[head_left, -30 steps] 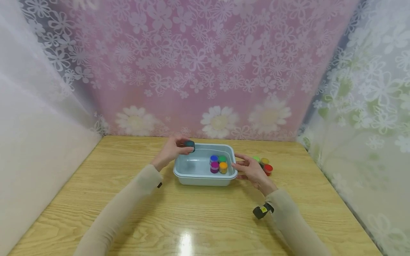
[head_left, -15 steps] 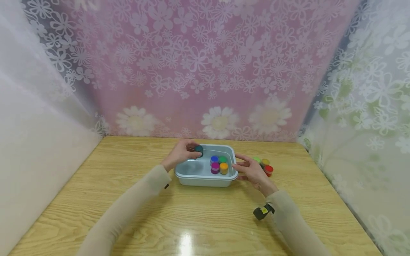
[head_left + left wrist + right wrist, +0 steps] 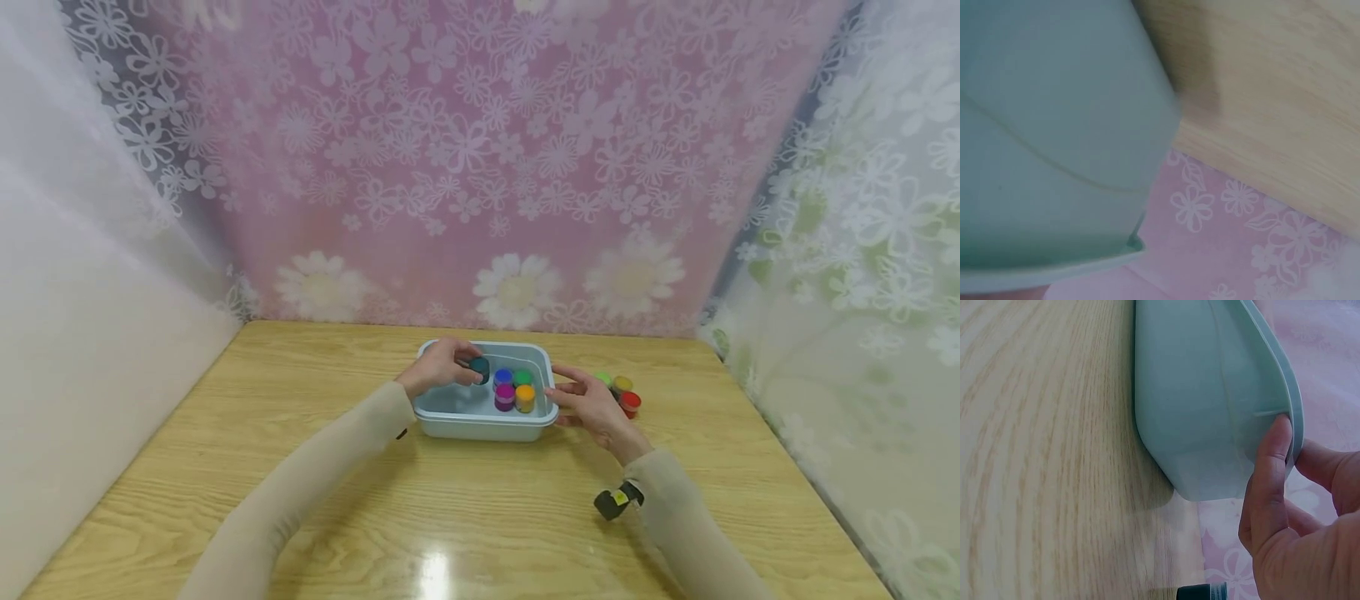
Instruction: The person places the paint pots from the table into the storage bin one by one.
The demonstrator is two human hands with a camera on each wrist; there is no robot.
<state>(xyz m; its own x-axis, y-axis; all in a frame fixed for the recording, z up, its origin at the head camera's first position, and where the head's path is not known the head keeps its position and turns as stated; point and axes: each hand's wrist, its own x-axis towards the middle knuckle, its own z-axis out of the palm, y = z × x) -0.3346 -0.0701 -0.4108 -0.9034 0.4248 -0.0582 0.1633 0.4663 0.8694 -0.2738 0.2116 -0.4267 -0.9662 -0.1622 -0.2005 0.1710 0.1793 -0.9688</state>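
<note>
My left hand [image 3: 437,367] pinches a small dark teal paint jar [image 3: 481,372] inside a pale blue-grey plastic basin [image 3: 483,419]. In the head view the held jar is close to the left of several jars in the basin: blue [image 3: 503,378], green [image 3: 523,379], purple [image 3: 505,397] and orange [image 3: 525,398]. At the basin's right end, my right hand [image 3: 592,408] pinches the rim; the right wrist view shows fingers [image 3: 1269,494] under it against the outer wall [image 3: 1197,425]. The left wrist view catches mostly the basin's outer wall [image 3: 1054,125], and the left hand's grip is hidden there.
Right of the basin, partly behind my right hand, stand more paint jars: light green [image 3: 602,380], yellow [image 3: 622,385] and red [image 3: 630,403]. A dark jar [image 3: 1201,592] shows low in the right wrist view. A pink flowered curtain [image 3: 420,208] hangs behind the wooden table [image 3: 337,517].
My left hand has carried the dark teal jar from the basin's back-left rim rightward and down into the basin, near the other jars. The right hand stays on the rim.
</note>
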